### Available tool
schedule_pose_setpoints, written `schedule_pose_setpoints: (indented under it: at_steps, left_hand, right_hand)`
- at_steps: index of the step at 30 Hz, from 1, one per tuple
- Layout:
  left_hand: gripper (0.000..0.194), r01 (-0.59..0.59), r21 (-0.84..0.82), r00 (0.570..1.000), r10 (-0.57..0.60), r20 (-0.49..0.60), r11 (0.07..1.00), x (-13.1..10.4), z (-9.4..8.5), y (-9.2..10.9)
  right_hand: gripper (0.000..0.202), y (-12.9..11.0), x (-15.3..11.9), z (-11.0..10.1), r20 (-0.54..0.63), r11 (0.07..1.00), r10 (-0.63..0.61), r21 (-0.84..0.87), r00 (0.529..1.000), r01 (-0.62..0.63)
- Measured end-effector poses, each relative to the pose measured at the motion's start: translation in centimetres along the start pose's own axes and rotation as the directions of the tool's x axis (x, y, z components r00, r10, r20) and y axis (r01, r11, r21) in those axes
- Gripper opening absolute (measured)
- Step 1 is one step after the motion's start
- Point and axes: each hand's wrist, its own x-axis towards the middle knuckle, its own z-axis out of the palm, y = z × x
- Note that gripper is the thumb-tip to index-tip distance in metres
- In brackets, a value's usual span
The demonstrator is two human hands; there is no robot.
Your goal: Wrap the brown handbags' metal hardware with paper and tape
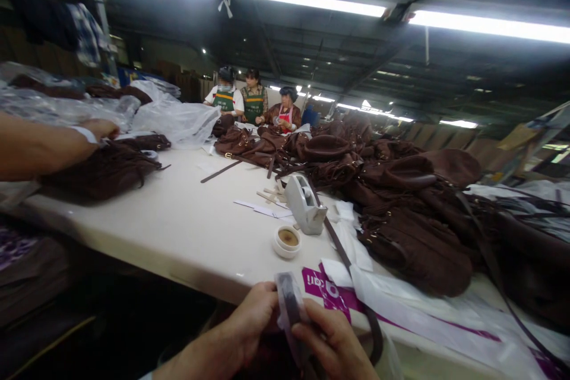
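Note:
At the table's near edge, my left hand [255,316] pinches the side of a dark brown strap [291,303] wrapped in translucent white film. My right hand [332,338] is closed around the lower part of the same wrapped strap, whose bottom end is hidden by the fingers. Just beyond my hands stands a small round white pot [287,242] with a brownish inside. A grey tape dispenser [305,205] is behind it. Purple-and-white printed plastic [327,290] lies to the right of my hands.
Brown leather bags [414,243] are heaped along the right and back. A co-worker's arm [48,142] reaches in from the left over another brown bag [102,172]. Clear plastic bags [182,122] lie behind it. Several paper strips [262,209] are on the white table [178,219]. Three people [253,101] stand beyond.

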Motion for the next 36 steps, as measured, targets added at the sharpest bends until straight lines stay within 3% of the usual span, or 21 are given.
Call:
schedule_pose_setpoints:
  at_steps: [4,9,12,14,15,16,18,20,21,22,24,26,27,31,36]
  left_hand:
    - [0.006,0.047,-0.009,0.999,-0.047,-0.009,0.999,0.3,-0.2,-0.2]
    - [0.003,0.052,0.015,0.998,-0.053,0.032,0.999,0.5,0.2,0.1]
    - [0.009,0.000,0.133,0.998,-0.008,0.065,0.991,0.4,0.1,0.4]
    - [0.022,-0.144,0.373,0.989,0.148,0.018,0.917,0.1,-0.5,0.6]
    - [0.026,-0.249,0.516,0.958,0.286,0.008,0.820,-0.2,-0.9,0.7]
    - [0.028,-0.363,0.643,0.897,0.440,0.044,0.675,-0.4,-1.4,0.8]
    - [0.029,-0.562,0.775,0.708,0.653,0.269,0.290,-0.9,-2.4,0.7]
    - [0.030,-0.673,0.737,0.528,0.656,0.540,-0.065,-0.9,-3.2,0.4]
    - [0.028,-0.690,0.697,0.465,0.617,0.635,-0.196,-0.7,-3.4,0.2]
    - [0.025,-0.686,0.667,0.422,0.589,0.689,-0.289,-0.5,-3.5,-0.1]
    - [0.022,-0.653,0.651,0.367,0.590,0.719,-0.386,0.3,-3.5,-0.6]
    - [0.025,-0.617,0.687,0.369,0.630,0.684,-0.384,1.1,-3.2,-0.9]
    - [0.027,-0.602,0.717,0.398,0.646,0.651,-0.351,1.3,-3.0,-1.0]
    - [0.029,-0.558,0.818,0.558,0.668,0.492,-0.137,1.7,-2.3,-1.6]
    - [0.030,-0.638,0.756,0.625,0.671,0.399,0.146,1.6,-2.2,-3.5]
  right_hand:
    - [0.024,-0.7,-0.2,-0.1,0.087,0.983,-0.085,-0.158,0.993,0.098]
    - [0.021,-0.2,-0.4,0.8,0.037,0.973,-0.149,-0.173,0.988,0.153]
    - [0.016,-0.2,-0.1,0.9,-0.064,0.993,-0.084,-0.085,0.994,0.079]
    - [0.021,-0.6,0.1,0.6,-0.091,0.991,0.042,0.127,0.995,-0.031]
    - [0.025,-0.9,0.2,0.3,-0.072,0.962,0.104,0.262,0.992,-0.082]
    - [0.030,-1.2,0.2,0.0,-0.033,0.914,0.148,0.386,0.988,-0.124]
    - [0.036,-1.6,0.2,-0.5,0.048,0.814,0.167,0.557,0.985,-0.166]
    - [0.036,-1.5,0.1,-0.6,0.088,0.743,0.156,0.646,0.984,-0.175]
    - [0.037,-1.3,0.0,-0.5,0.100,0.714,0.149,0.677,0.984,-0.177]
    - [0.037,-1.0,0.0,-0.4,0.105,0.688,0.147,0.704,0.984,-0.178]
    - [0.038,-0.3,0.1,-0.1,0.103,0.653,0.147,0.737,0.984,-0.174]
    - [0.036,0.3,0.3,0.0,0.081,0.647,0.157,0.744,0.984,-0.165]
    - [0.036,0.6,0.4,0.1,0.064,0.651,0.171,0.741,0.983,-0.162]
    - [0.037,1.2,0.8,0.0,-0.039,0.726,0.209,0.675,0.977,-0.129]
    - [0.033,1.4,0.9,-0.1,-0.123,0.828,0.231,0.546,0.965,-0.128]
